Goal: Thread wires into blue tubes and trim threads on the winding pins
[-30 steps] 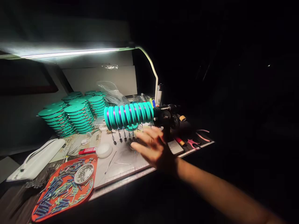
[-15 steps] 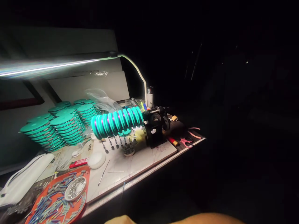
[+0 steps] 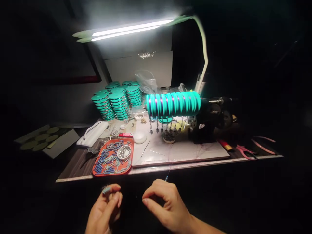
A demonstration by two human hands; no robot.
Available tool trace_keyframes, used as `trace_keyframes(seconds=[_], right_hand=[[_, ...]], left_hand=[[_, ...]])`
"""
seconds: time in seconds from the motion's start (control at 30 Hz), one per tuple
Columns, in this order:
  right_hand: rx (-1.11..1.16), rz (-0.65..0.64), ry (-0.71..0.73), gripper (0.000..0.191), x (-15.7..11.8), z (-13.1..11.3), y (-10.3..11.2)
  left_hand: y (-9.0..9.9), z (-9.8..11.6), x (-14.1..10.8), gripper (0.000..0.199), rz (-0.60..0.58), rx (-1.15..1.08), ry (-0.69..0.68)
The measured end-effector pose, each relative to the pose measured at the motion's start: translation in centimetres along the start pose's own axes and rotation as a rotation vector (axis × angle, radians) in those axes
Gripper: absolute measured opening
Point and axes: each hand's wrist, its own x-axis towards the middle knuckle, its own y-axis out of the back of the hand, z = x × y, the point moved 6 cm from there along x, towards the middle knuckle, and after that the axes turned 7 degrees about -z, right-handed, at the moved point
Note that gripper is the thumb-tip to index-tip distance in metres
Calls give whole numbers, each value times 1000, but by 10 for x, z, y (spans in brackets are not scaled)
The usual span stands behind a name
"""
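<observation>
Both hands are now in view at the lower middle of the frame, in front of the table edge (image 3: 182, 165). One second ago the right hand was beneath the row of green spools (image 3: 173, 104); half a second ago only a sliver of hand and arm showed at the bottom. Handwork is therefore positioned off the table, away from the spools.

Left hand (image 3: 104, 209): fingers curled, narrow gap at the thumb. A small light-blue piece (image 3: 106, 190) lies at the forefinger; whether it is pinched cannot be told.

Right hand (image 3: 168, 203): thumb and forefinger tips meet. No held item can be made out. A dark-blue piece (image 3: 166, 178) shows just beyond the knuckles.

The spools sit right of centre, above the board (image 3: 180, 154). The orange tray (image 3: 130, 143) of small tubes lies left of centre.
</observation>
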Motion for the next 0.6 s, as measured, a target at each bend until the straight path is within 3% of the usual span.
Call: trace_keyframes(seconds=[0.13,0.37,0.6], right_hand=[[-21,1,43,23,0,-2,-3],[-152,-32,187,25,-1,-6,-9],[-229,-28,211,24,-3,-7,-10]], left_hand=[[-11,7,0,34,-95,8,-37],[-37,-19,-7,40,-165,-23,87],[-33,-25,-7,37,-93,-75,90]])
